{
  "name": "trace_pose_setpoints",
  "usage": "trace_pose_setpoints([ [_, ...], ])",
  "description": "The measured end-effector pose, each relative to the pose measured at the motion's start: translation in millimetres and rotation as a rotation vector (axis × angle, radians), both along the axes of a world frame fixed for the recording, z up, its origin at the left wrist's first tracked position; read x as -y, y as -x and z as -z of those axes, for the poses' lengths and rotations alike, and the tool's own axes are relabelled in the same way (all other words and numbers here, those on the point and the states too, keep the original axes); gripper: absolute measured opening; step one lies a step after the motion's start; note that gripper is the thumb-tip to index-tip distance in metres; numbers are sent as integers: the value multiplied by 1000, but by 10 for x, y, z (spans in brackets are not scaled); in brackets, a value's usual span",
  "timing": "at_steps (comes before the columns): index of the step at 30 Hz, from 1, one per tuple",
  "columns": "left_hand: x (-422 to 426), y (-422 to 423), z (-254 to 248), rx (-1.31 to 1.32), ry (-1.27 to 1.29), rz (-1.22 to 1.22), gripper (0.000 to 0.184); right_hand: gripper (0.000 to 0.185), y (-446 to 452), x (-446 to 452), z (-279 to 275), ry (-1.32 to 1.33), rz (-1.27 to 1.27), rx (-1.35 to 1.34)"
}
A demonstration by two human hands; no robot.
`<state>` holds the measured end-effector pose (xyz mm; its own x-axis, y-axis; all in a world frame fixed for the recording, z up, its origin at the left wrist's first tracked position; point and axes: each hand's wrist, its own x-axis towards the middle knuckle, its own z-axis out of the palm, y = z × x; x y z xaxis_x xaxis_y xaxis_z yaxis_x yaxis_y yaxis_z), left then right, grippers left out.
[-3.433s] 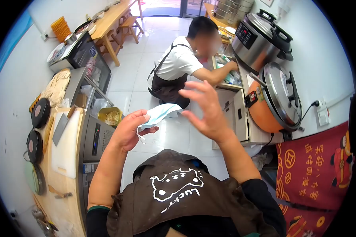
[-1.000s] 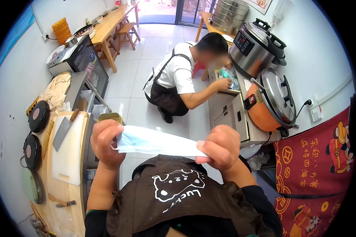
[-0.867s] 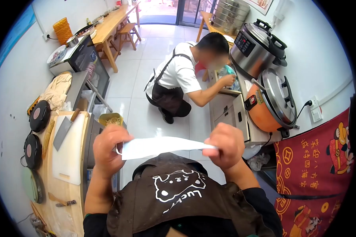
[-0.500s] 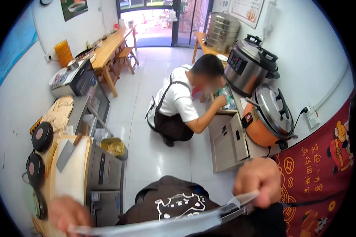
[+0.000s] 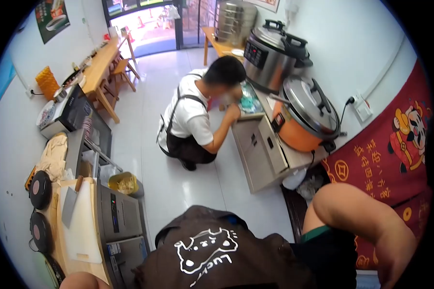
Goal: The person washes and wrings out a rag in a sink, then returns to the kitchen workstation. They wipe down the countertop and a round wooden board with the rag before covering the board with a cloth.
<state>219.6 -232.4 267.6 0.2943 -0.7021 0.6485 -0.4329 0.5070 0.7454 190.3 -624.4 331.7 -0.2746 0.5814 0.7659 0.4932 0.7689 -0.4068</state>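
My right arm shows bent at the lower right, its bare elbow and forearm above a dark sleeve with a green edge. The forearm runs off the lower edge; no fingers of my right hand show. At the bottom left, a rounded patch of bare skin belongs to my left arm, and my left hand is out of sight. Whether either hand holds anything is hidden. Below me, my dark brown apron carries a white cartoon animal drawing.
A person crouches at an open drawer of a low cabinet. An orange cooker and a steel pressure cooker stand on it. Left are a cleaver, a white cutting board and a yellow bin.
Both hands, which held a pale translucent strip stretched between them, have left the view. The strip is no longer clearly visible. The view has shifted; the person still crouches at the drawer.
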Motion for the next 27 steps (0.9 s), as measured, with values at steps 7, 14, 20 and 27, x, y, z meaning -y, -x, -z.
trace_pose_setpoints([
  [7, 447, -156, 159, 363, -64, -445, 18, 13, 505, -82, -65, -747, 980, 935],
  [14, 544, -210, 198, 487, -54, -550, 17, 27, 1026, -117, -255, -590, 1436, 1279],
  [20, 582, -235, 207, 583, -41, -621, 17, 27, 1052, -77, -254, -595, 1449, 1253],
  [27, 539, -228, 209, 696, 29, -700, 16, 21, 976, -84, -181, -571, 1377, 1111],
])
